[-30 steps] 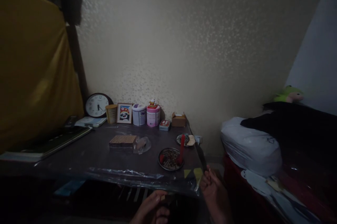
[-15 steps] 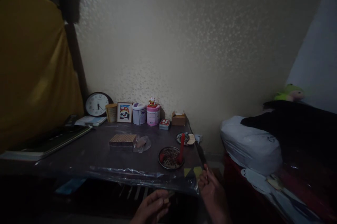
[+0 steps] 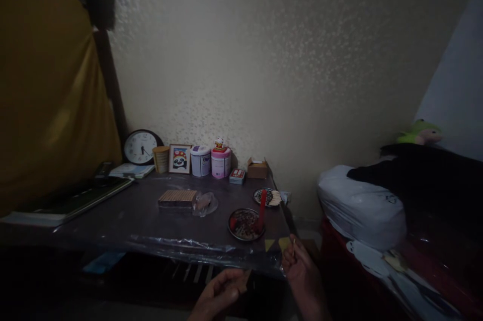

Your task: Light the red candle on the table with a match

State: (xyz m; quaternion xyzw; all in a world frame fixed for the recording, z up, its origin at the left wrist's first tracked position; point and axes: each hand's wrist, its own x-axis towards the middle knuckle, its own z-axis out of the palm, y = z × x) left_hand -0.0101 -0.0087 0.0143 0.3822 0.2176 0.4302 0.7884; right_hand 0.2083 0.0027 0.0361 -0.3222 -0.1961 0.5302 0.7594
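My left hand [image 3: 222, 291] is below the table's front edge, its thumb and fingers closed on a small brown box [image 3: 247, 281] that looks like a matchbox. To the right, my right hand [image 3: 302, 270] pinches a thin pale stick [image 3: 294, 245], perhaps a match, held upright by the table's front right corner. Nearest to my hands on the table is a round dish [image 3: 241, 233] with a speckled inside and a red piece in it. A red stick-shaped thing [image 3: 262, 205] rises from that dish. Behind it, pale sticks [image 3: 274, 198] lie on a smaller plate [image 3: 260, 204].
A row of slim brown boxes [image 3: 177, 198] and a clear plastic bag [image 3: 206, 204] lie mid-table. Along the wall stand a clock [image 3: 141, 147], a framed panda picture [image 3: 179, 159], two canisters [image 3: 201, 161] and a cardboard box [image 3: 257, 169]. A white bag [image 3: 358, 205] is at right.
The brown box in my left hand has turned and shows more of its side. My right hand has shifted slightly left and upward, and the thin stick in it shows more clearly.
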